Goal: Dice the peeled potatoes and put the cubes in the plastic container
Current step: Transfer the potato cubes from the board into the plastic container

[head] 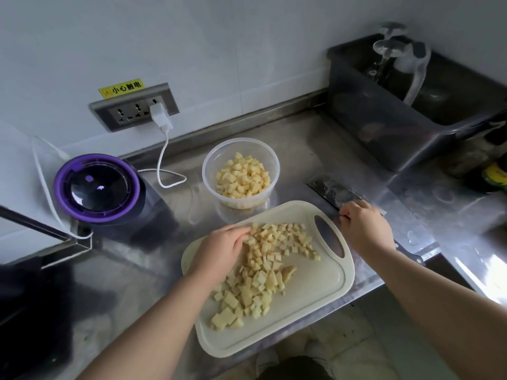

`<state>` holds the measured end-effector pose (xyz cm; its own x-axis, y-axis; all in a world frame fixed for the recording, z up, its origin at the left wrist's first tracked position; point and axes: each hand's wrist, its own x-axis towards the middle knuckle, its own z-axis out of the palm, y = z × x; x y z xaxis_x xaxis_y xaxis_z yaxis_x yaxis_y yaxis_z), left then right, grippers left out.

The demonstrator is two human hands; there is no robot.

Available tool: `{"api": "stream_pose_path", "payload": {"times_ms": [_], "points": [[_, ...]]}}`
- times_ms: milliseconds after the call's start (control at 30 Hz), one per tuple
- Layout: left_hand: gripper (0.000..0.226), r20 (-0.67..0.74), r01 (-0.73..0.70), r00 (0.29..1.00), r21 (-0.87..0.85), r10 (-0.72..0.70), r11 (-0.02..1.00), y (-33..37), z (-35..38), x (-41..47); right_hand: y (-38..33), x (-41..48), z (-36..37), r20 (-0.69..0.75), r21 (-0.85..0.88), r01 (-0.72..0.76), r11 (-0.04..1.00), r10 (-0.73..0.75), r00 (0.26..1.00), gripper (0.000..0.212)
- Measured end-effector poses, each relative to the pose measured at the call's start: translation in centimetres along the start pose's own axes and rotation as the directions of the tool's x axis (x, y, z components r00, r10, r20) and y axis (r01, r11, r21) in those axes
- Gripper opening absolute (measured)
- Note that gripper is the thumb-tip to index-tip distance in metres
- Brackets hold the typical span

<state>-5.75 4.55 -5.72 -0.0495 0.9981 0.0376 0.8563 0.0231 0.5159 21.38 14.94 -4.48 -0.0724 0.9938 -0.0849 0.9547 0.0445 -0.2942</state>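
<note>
One container (pixel 215 157), one board (pixel 310 292), one knife (pixel 334 192)
</note>
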Motion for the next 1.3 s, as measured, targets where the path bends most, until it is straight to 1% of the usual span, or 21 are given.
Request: {"api": "stream_pose_path", "payload": {"times_ms": [100, 200, 267, 367, 400, 433, 500, 533, 633, 733, 833, 900, 967, 1000, 1067, 1100, 1133, 1200, 1233, 1267, 1300], "points": [[0.020, -0.131, 0.102, 0.985, -0.064, -0.110, 0.993, 0.1, -1.0, -0.6, -0.7, -1.4, 0.3, 0.083, 0.089, -0.115, 0.989, 0.108, 0.991, 0.017], [0.023, -0.191, 0.375, 0.898, -0.142, -0.397, 0.916, -0.8, -2.2, -2.2, -1.5, -1.6, -0.4, 0.216, 0.101, -0.204, 0.974, 0.179, 0.960, 0.012], [0.027, -0.097, 0.567, 0.798, -0.213, -0.594, 0.796, -1.7, -2.8, -3.7, -2.0, -1.3, -1.0, 0.318, 0.062, -0.236, 0.970, 0.204, 0.926, 0.018], [0.017, -0.002, 0.670, 0.695, -0.362, -0.719, 0.649, -1.7, -2.8, -5.3, -2.3, -0.7, -0.8, 0.426, 0.019, -0.285, 0.958, 0.250, 0.869, 0.028], [0.015, 0.013, 0.680, 0.665, -0.423, -0.746, 0.599, -1.6, -2.8, -5.5, -2.4, -0.7, -0.7, 0.440, 0.038, -0.313, 0.949, 0.265, 0.858, 0.028], [0.021, 0.027, 0.693, 0.633, -0.465, -0.774, 0.551, -1.6, -2.7, -5.6, -2.3, -0.7, -0.5, 0.442, 0.066, -0.336, 0.940, 0.275, 0.854, 0.028], [0.051, 0.042, 0.710, 0.573, -0.524, -0.819, 0.470, -1.8, -2.7, -5.5, -2.5, -1.0, -0.3, 0.411, 0.138, -0.368, 0.919, 0.285, 0.866, 0.028], [0.055, 0.041, 0.714, 0.551, -0.541, -0.833, 0.445, -1.9, -2.8, -5.5, -2.4, -1.2, -0.2, 0.375, 0.163, -0.362, 0.918, 0.281, 0.883, 0.028], [0.047, 0.039, 0.717, 0.512, -0.570, -0.858, 0.402, -1.9, -2.7, -5.6, -2.5, -2.2, -0.2, 0.285, 0.244, -0.363, 0.899, 0.291, 0.913, 0.029], [0.021, 0.024, 0.680, 0.524, -0.614, -0.852, 0.401, -1.2, -2.7, -5.9, -2.0, -3.2, -0.4, 0.217, 0.318, -0.331, 0.889, 0.271, 0.938, 0.020], [0.013, 0.019, 0.625, 0.534, -0.682, -0.845, 0.380, -0.2, -3.4, -6.1, -1.3, -3.4, -1.3, 0.174, 0.349, -0.315, 0.882, 0.269, 0.947, 0.016], [0.013, 0.070, 0.569, 0.546, -0.763, -0.835, 0.308, 0.3, -4.2, -6.0, -1.2, -3.4, -2.6, 0.166, 0.376, -0.315, 0.871, 0.271, 0.948, 0.020], [0.016, 0.181, 0.496, 0.562, -0.854, -0.807, 0.154, 1.0, -5.2, -5.4, -1.4, -3.2, -4.4, 0.153, 0.395, -0.300, 0.868, 0.260, 0.954, 0.022], [0.017, 0.220, 0.469, 0.571, -0.878, -0.791, 0.095, 1.1, -5.8, -4.8, -1.5, -3.0, -5.5, 0.146, 0.444, -0.309, 0.841, 0.272, 0.951, 0.023], [0.017, 0.263, 0.447, 0.586, -0.894, -0.766, 0.035, 1.4, -7.1, -3.5, -1.7, -2.6, -7.7, 0.168, 0.609, -0.351, 0.712, 0.317, 0.933, 0.022], [0.017, 0.269, 0.436, 0.593, -0.900, -0.759, 0.022, 1.5, -7.7, -2.7, -1.7, -2.3, -8.8, 0.218, 0.690, -0.386, 0.612, 0.333, 0.918, 0.020], [0.016, 0.268, 0.429, 0.600, -0.903, -0.754, 0.020, 1.5, -8.2, -1.9, -1.6, -2.2, -9.7, 0.291, 0.771, -0.428, 0.471, 0.337, 0.895, 0.019], [0.018, 0.249, 0.401, 0.621, -0.916, -0.743, 0.028, 1.7, -9.1, -0.3, -1.5, -2.1, -10.7, 0.451, 0.861, -0.492, 0.131, 0.254, 0.856, 0.025], [0.019, 0.247, 0.391, 0.631, -0.920, -0.735, 0.027, 1.9, -9.4, 0.4, -1.5, -2.3, -10.7, 0.498, 0.859, -0.511, 0.013, 0.201, 0.843, 0.026], [0.020, 0.240, 0.382, 0.637, -0.924, -0.733, 0.030, 2.0, -9.7, 1.3, -1.6, -2.6, -10.5, 0.531, 0.846, -0.531, -0.045, 0.150, 0.834, 0.025], [0.021, 0.233, 0.373, 0.636, -0.927, -0.736, 0.029, 2.1, -9.9, 2.1, -1.7, -3.0, -10.2, 0.561, 0.828, -0.557, -0.062, 0.103, 0.822, 0.024]]}}
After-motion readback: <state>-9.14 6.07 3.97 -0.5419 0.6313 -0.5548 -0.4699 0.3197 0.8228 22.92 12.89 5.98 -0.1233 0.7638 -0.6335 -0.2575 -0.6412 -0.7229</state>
